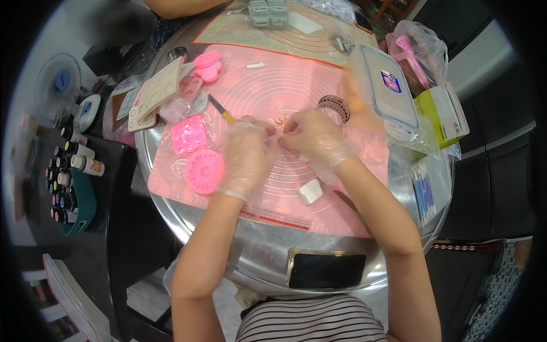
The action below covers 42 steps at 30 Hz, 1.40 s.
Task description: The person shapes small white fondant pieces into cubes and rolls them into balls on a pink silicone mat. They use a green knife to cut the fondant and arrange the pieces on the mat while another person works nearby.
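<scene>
My left hand (247, 154) and my right hand (315, 131), both in clear plastic gloves, meet over the middle of a pink silicone mat (260, 92) printed with rings. Their fingers are bent close together; whether a small piece is between the fingertips is hidden. Just beyond the fingertips lies a small peach-coloured piece (280, 120). A tool with a dark blade and yellow handle (221, 109) rests by my left fingers. Beyond my right hand sits a brown fluted cutter (335, 108). A white block of modelling material (310, 191) is nearer me.
On the left lie a pink round mould (205, 172), a wrapped pink square mould (189, 135) and stacked moulds (160, 89). A lidded plastic box (389, 85) and wrapped tools (423, 194) are right. A phone (327, 271) lies near the table's edge. Opposite shows another person's arm (183, 6).
</scene>
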{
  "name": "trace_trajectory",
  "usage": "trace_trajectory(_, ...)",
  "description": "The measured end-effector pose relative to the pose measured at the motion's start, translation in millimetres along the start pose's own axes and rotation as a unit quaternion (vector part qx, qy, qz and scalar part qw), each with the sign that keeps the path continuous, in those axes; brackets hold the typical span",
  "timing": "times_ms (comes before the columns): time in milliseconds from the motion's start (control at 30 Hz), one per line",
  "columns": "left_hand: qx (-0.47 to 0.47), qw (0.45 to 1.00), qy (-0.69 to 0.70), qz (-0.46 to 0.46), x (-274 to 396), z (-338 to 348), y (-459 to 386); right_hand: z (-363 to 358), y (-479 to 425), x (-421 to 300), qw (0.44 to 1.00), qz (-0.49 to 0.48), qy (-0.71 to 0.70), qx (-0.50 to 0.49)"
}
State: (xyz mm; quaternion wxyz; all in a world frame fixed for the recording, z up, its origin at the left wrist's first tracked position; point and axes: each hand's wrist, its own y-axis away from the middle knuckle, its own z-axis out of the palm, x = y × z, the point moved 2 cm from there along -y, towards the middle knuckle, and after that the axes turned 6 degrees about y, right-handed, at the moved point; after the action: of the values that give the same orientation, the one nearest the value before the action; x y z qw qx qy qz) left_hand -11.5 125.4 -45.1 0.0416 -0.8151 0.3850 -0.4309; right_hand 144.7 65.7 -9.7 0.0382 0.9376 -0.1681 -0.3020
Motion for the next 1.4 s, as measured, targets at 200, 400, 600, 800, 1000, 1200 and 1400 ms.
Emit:
trace_trajectory(200, -0.030, 0.999, 0.016, 0.022, 5.2, -6.5, -1.7, 10.2, 2.9, 4.3, 0.993, -0.063, 0.048, 0.085)
trace_trajectory(400, -0.063, 0.997, 0.043, 0.003, -0.8, -10.4, 0.4, 10.2, 10.9, 3.5, 0.987, -0.137, 0.023, 0.077)
trace_trajectory(600, -0.058, 0.998, 0.000, 0.032, 0.7, -8.5, -1.3, 2.8, 7.4, 13.5, 0.991, -0.128, 0.017, 0.043)
trace_trajectory(800, -0.054, 0.993, 0.107, 0.004, 5.3, -8.3, -2.4, -18.0, 23.4, 13.4, 0.984, -0.161, 0.018, 0.075)
trace_trajectory(1000, -0.090, 0.994, 0.046, 0.039, 8.7, -15.2, -0.9, -39.0, 44.5, 24.2, 0.994, -0.097, 0.054, 0.017)
trace_trajectory(1200, -0.096, 0.991, 0.089, 0.035, 7.8, -12.7, 0.0, -33.0, 50.5, 21.1, 0.991, -0.109, 0.049, 0.055)
trace_trajectory(1400, -0.104, 0.983, 0.133, 0.067, 8.2, -4.7, 1.0, -29.6, 53.8, 19.6, 0.989, -0.107, 0.076, 0.069)
